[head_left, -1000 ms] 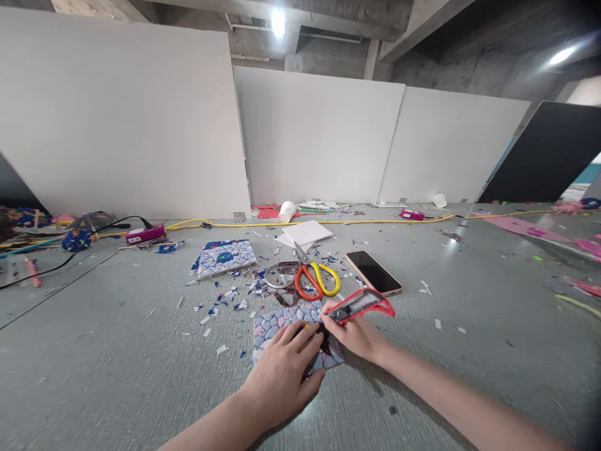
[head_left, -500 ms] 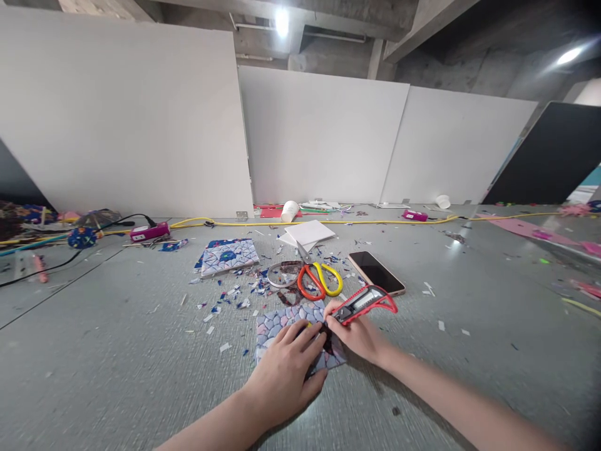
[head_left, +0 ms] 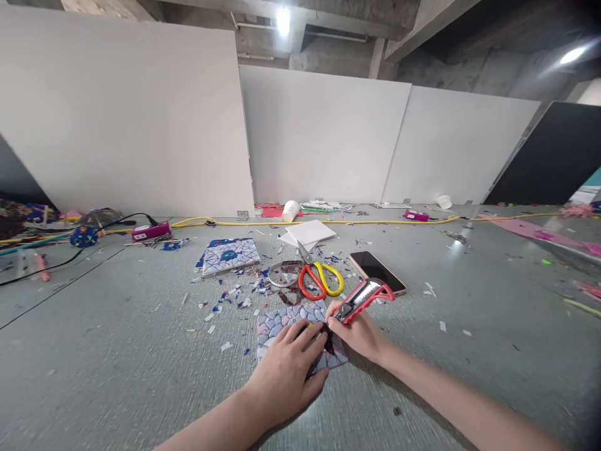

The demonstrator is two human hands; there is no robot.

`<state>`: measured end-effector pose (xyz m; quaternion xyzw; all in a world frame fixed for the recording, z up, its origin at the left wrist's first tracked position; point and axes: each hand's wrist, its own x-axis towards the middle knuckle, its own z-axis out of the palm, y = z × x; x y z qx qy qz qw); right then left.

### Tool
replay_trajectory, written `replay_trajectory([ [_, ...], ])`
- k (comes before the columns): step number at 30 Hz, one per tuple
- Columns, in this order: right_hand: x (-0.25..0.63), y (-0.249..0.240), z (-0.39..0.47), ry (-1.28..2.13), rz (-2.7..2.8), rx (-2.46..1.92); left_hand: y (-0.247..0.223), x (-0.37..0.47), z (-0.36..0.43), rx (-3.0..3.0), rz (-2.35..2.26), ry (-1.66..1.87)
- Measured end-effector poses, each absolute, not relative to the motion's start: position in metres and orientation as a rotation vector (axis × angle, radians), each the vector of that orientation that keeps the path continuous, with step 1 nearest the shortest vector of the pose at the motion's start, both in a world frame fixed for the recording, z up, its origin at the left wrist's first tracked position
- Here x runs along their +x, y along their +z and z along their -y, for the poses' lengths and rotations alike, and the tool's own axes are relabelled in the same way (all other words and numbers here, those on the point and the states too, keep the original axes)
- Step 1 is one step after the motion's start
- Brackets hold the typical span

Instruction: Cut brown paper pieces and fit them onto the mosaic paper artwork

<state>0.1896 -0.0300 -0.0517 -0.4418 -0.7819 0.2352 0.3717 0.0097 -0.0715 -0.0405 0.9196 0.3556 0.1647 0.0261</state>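
Observation:
My left hand (head_left: 293, 363) lies with its fingers stretched over a small board with a pebble-like pattern (head_left: 277, 322), holding it down on the table. In my right hand (head_left: 354, 332) is a red utility knife (head_left: 361, 299), its handle slanting up to the right. The knife's tip meets the board's right side, but the blade itself is hidden by my fingers. A dark piece and a bit of yellow show on the board beside my left fingertips. Beyond the board lie scissors (head_left: 319, 280) with one red and one yellow handle, next to a roll of tape (head_left: 284, 274).
A phone (head_left: 375, 270) lies right of the scissors. A blue-and-white patterned board (head_left: 230, 255) is at left, white cards (head_left: 310, 232) behind. Paper scraps litter the table (head_left: 141, 376). A yellow cable (head_left: 357, 222), paper cup (head_left: 290, 211) and purple power strip (head_left: 151, 231) line the white partitions.
The rear of the utility knife's handle has tipped slightly upward and left in my right hand. My left hand stays in place on the board.

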Motion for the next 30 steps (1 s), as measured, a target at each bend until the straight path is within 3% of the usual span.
replay_trajectory([
  [30,0.1869,-0.0535,0.0333,0.675,1.988,-1.164,-0.0388,0.0108,0.0725,2.823,-1.117,0.474],
])
